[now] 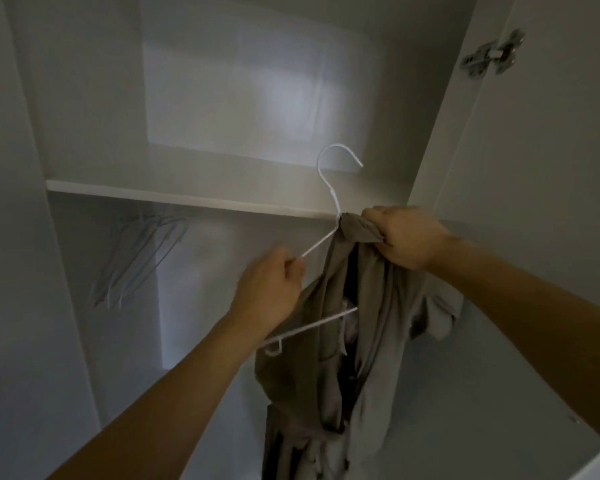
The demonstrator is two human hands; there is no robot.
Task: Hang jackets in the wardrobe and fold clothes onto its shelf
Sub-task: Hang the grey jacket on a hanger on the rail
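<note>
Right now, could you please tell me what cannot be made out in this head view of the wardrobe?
- Wardrobe rail: hidden behind the shelf edge.
- Empty hangers: blurred and dim, so their number is unclear.
- White hanger: its right arm is buried in the khaki jacket.
- Jacket hem: cut off by the bottom edge.
- Left hand: motion-blurred, its grip on the hanger wire is indistinct.
- Right hand: fingers hidden in bunched fabric.

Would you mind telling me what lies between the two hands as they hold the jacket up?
In the head view, the white hanger arm runs from the left hand up to the bunched jacket collar gripped by the right hand.
</note>
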